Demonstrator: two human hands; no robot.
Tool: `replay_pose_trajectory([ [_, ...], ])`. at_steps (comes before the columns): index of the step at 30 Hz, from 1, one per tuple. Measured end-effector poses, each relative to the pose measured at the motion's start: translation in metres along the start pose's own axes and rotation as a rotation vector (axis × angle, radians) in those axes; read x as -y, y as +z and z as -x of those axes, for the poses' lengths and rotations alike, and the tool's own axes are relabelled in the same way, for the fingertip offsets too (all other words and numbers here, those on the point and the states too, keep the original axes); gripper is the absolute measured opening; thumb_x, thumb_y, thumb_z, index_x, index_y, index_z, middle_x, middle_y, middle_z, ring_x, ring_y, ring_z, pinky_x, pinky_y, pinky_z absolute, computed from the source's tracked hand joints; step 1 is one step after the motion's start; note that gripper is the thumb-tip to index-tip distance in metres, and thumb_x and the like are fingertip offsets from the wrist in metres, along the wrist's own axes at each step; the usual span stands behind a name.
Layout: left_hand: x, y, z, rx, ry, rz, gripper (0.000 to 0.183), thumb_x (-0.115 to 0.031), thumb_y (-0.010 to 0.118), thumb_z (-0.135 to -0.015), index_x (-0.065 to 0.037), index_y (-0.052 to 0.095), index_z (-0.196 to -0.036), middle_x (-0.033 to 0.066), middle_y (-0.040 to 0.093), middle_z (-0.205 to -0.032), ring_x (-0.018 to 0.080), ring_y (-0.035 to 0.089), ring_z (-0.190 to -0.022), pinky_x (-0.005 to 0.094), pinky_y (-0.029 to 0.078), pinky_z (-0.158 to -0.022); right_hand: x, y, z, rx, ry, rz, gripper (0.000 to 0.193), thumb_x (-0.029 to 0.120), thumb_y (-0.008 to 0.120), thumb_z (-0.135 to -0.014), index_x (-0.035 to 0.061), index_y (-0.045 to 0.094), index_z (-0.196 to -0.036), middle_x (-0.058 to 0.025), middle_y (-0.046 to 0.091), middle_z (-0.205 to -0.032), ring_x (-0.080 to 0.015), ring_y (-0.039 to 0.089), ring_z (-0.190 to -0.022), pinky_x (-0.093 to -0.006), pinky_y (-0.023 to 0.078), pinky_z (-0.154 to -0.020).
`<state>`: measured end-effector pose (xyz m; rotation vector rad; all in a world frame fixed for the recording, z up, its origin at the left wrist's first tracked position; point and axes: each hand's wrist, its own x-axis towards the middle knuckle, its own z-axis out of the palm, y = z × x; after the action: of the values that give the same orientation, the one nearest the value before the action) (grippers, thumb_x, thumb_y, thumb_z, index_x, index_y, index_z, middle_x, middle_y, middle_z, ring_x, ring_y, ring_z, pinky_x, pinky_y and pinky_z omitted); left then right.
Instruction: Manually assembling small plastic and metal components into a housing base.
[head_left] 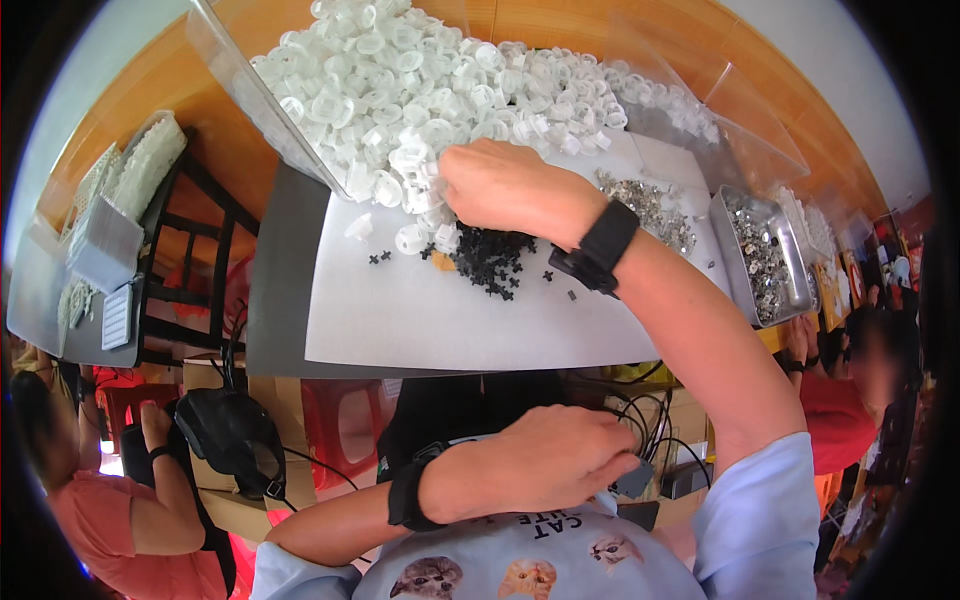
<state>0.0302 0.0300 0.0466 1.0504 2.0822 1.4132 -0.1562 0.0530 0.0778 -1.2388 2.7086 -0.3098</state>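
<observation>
My right hand (512,188) reaches over the table to the near edge of a big heap of translucent white plastic parts (400,90). Its fingers are curled in and mostly hidden, so what they pinch cannot be made out. Just below this hand is a small pile of black cross-shaped pieces (492,262), with a tan piece (442,261) at its left side. Close to my body, off the table's front edge, my left hand (535,460) hangs back-up with its fingers loosely bent and apart; nothing shows in it.
A white sheet (400,320) covers the dark tabletop. Small shiny metal parts (650,210) lie to the right, beside a metal tray (762,255) of more. Clear plastic panels (265,100) flank the heap. Co-workers sit left and right. A black bag (232,435) hangs below left.
</observation>
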Motion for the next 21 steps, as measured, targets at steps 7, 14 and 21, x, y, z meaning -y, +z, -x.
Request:
replay_pose_trajectory([
  [7, 0.017, -0.036, 0.027, -0.441, -0.141, 0.369, 0.022, -0.012, 0.053, -0.095, 0.003, 0.063, -0.105, 0.0080, 0.063, -0.080, 0.0125, 0.058, -0.065, 0.0247, 0.047, -0.059, -0.024, 0.003, -0.010, -0.107, 0.088, -0.115, 0.014, 0.006, 0.051, -0.077, -0.0042, 0.059, -0.073, -0.0246, 0.061, -0.074, -0.0407, 0.060, -0.069, -0.0467, 0.046, -0.062],
  [14, 0.025, -0.066, 0.026, -0.883, -0.349, 0.709, 0.041, -0.032, 0.041, -0.101, 0.003, 0.060, -0.108, 0.0081, 0.062, -0.075, 0.0115, 0.058, -0.057, 0.0230, 0.047, -0.053, -0.025, -0.019, 0.046, -0.351, -0.114, -0.072, 0.012, 0.007, 0.056, -0.077, -0.0047, 0.057, -0.074, -0.0227, 0.061, -0.074, -0.0405, 0.061, -0.069, -0.0465, 0.048, -0.059],
  [21, 0.037, -0.073, 0.009, -0.800, -0.133, 1.030, 0.046, -0.034, 0.040, -0.100, 0.008, 0.054, -0.116, 0.0092, 0.061, -0.080, 0.0132, 0.057, -0.061, 0.0260, 0.047, -0.053, 0.004, -0.002, 0.109, -0.358, -0.345, -0.018, 0.015, 0.005, 0.060, -0.079, 0.0011, 0.056, -0.093, -0.0078, 0.054, -0.076, -0.0257, 0.058, -0.065, -0.0346, 0.047, -0.054],
])
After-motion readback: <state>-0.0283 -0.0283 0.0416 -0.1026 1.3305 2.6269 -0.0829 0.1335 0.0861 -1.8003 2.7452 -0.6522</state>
